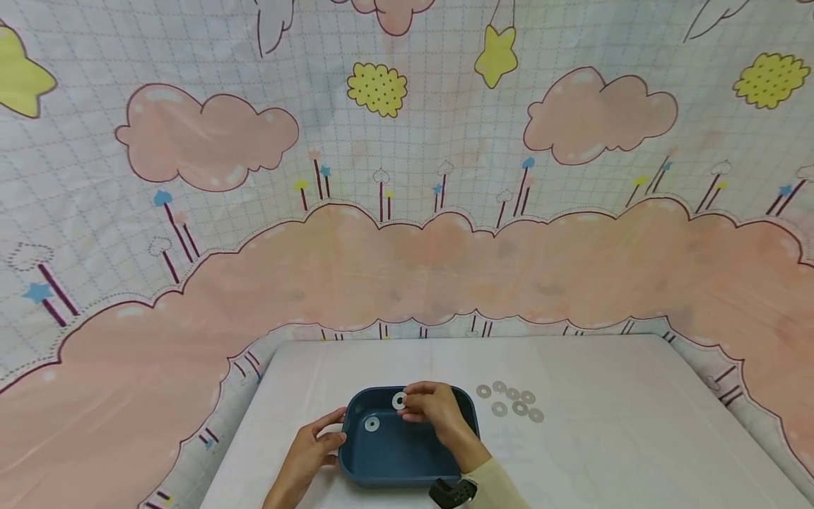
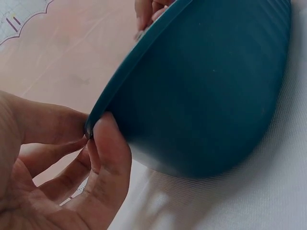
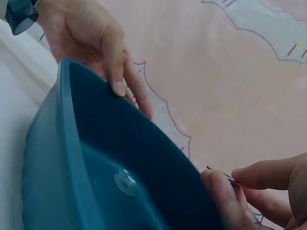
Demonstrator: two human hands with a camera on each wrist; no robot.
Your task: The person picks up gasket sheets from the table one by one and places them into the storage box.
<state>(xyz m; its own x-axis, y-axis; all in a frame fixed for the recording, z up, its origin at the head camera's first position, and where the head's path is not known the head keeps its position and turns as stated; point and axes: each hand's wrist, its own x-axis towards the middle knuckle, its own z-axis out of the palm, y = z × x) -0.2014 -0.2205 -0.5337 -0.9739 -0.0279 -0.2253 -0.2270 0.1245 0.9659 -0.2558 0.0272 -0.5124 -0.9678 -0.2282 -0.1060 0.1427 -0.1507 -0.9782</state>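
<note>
A dark blue rectangular plastic tray [image 1: 407, 456] with rounded corners sits on the white table. My left hand [image 1: 308, 449] holds its left rim, thumb and fingers pinching the edge [image 2: 98, 110] in the left wrist view. Over the tray's far side, my right hand [image 1: 439, 410] pinches a flat metal washer [image 1: 399, 401] between thumb and fingertips. The right wrist view shows that washer [image 3: 221, 175] edge-on, near the rim. Another washer [image 1: 372, 424] lies flat on the tray floor, toward the left.
Several loose washers [image 1: 520, 408] lie on the table [image 1: 610, 424] just right of the tray. Behind the table hangs a cloth [image 1: 413, 276] printed with clouds and stars. A dark watch [image 1: 453, 493] is on the right wrist.
</note>
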